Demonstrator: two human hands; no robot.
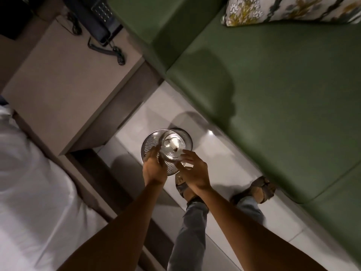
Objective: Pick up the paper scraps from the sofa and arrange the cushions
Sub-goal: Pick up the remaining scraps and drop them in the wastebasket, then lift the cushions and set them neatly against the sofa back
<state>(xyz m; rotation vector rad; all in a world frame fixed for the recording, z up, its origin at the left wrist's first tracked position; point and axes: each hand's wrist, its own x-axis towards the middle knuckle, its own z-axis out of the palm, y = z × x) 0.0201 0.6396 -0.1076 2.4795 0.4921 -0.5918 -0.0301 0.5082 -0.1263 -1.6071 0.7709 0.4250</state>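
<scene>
Both hands hover over the bin (156, 151), a perforated metal one standing on the floor (214, 153). The left hand (154, 169) is loosely open, fingers over the bin's near rim. The right hand (195, 171) has its fingers spread, a small white scrap (188, 164) at its fingertips; whether it is pinched I cannot tell. Right of the bin runs the green sofa (273, 85), a floral cushion (283, 10) at its back. Left of the bin, a tabletop (64, 90) carries a phone (97, 18).
</scene>
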